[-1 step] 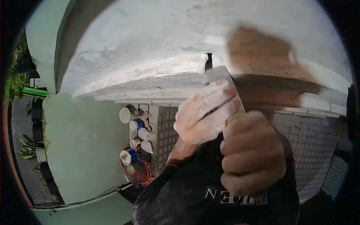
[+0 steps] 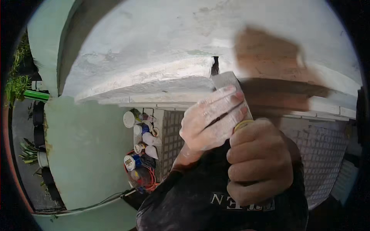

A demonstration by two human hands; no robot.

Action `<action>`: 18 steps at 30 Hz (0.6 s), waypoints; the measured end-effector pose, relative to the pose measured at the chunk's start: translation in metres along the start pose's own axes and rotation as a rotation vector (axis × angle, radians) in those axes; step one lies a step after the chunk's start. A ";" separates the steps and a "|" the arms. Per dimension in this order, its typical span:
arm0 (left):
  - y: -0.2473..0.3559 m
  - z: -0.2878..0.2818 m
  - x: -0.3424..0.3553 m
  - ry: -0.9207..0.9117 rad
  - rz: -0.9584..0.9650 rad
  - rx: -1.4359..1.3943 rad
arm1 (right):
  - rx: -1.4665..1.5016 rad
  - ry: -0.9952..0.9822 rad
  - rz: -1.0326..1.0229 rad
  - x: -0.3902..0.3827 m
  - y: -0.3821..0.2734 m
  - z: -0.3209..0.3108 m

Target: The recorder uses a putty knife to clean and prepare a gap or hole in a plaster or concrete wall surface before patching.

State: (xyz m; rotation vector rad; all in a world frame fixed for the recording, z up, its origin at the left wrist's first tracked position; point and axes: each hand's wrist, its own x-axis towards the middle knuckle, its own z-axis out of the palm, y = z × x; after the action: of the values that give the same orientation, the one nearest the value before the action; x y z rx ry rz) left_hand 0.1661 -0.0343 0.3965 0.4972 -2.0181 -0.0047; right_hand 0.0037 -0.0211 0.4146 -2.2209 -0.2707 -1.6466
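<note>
My right hand is closed in a fist around the handle of a putty knife. A bit of yellow shows at the top of that fist. Dusted with white powder, my left hand lays its fingers across the flat metal blade and grips it. The blade's tip is just below a dark narrow gap in the edge of a whitish plastered ledge. Whether the tip touches the plaster I cannot tell. Most of the handle is hidden inside my right hand.
A bare brownish patch shows in the plaster at the right, partly in shadow. Several paint tubs and bags stand beside a tiled surface at lower left. Red hose lies near them. Potted plants line the far left.
Both hands and the putty knife have shifted very slightly downward, away from the gap. The grip stays the same.
</note>
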 end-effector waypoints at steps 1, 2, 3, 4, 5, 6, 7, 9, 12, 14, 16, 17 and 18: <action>0.005 -0.001 0.000 -0.025 -0.024 0.005 | 0.009 -0.041 0.003 -0.001 -0.004 0.000; 0.004 0.002 0.002 -0.026 -0.022 0.006 | 0.008 -0.040 0.000 0.000 -0.001 -0.002; -0.001 0.006 0.004 -0.021 -0.048 -0.007 | -0.023 0.006 -0.014 0.001 0.006 -0.004; -0.002 0.008 0.004 -0.013 -0.080 -0.022 | -0.051 0.050 -0.022 0.003 0.008 -0.004; -0.005 0.007 0.002 -0.004 -0.070 -0.079 | -0.015 0.011 -0.013 0.003 0.006 -0.009; 0.000 0.004 0.002 -0.005 -0.073 -0.081 | -0.014 0.013 -0.009 0.004 0.000 -0.010; 0.001 0.001 0.003 -0.044 -0.041 -0.057 | -0.014 -0.011 -0.017 0.004 0.000 -0.011; -0.004 0.002 0.005 -0.079 -0.004 -0.029 | -0.006 -0.100 -0.005 0.000 -0.007 -0.006; -0.005 0.012 0.005 -0.017 -0.026 -0.065 | -0.054 0.061 0.006 -0.006 0.005 0.000; -0.004 0.014 0.001 0.033 -0.055 -0.068 | -0.101 0.066 0.002 0.001 0.001 -0.001; 0.004 0.001 -0.004 0.022 -0.096 -0.053 | -0.082 -0.071 0.041 0.005 -0.007 -0.005; 0.007 -0.005 -0.004 -0.054 -0.055 -0.047 | -0.096 -0.076 0.036 0.006 -0.008 -0.006; 0.007 -0.007 -0.002 -0.129 -0.013 -0.039 | -0.093 -0.126 0.026 0.005 -0.009 -0.006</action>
State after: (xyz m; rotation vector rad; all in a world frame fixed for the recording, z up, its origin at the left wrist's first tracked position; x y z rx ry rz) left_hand 0.1704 -0.0262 0.3994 0.4965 -2.1365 -0.0860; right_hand -0.0031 -0.0158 0.4224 -2.3911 -0.2008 -1.5382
